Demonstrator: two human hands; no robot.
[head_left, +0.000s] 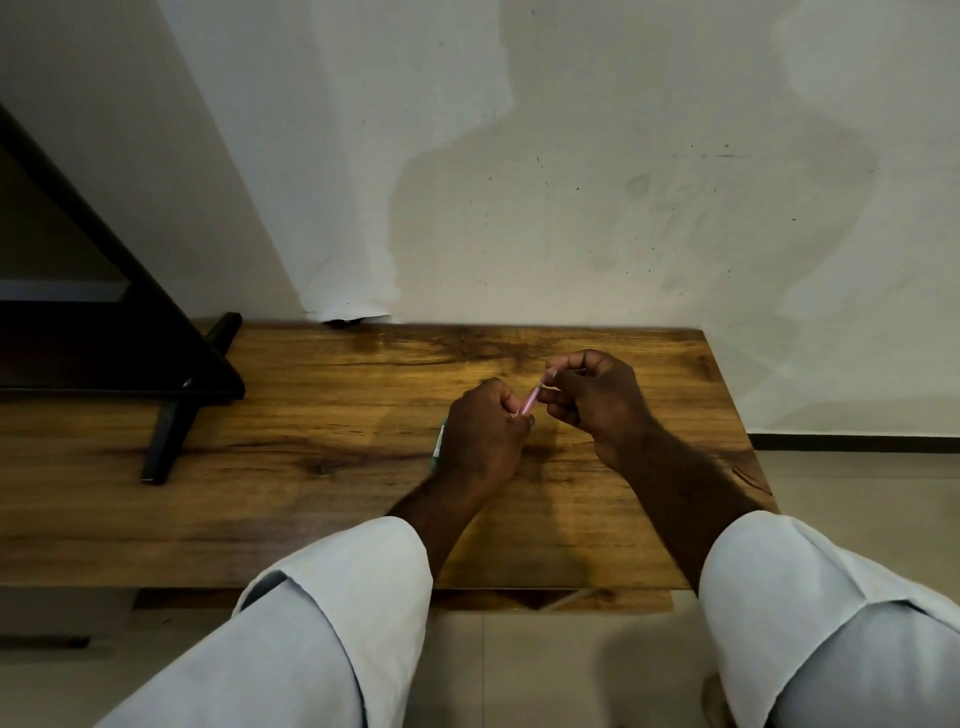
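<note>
Left fingers (503, 399) curl round a half-hidden pink pen (530, 400); right fingers (562, 393) pinch its tip

Left hand (485, 431) and right hand (597, 400) held one pink stick (530, 400) over a wooden table (311, 415).
The left hand gripped the lower end of the tilted pink stick, and the right hand pinched its upper end with thumb and fingertips. A slim green and white thing (438, 447) showed at the outer edge of the left hand; it was too hidden to identify. Both arms wore white sleeves (332, 597). A black stand (171, 415) stood on the table, well apart to the left.
</note>
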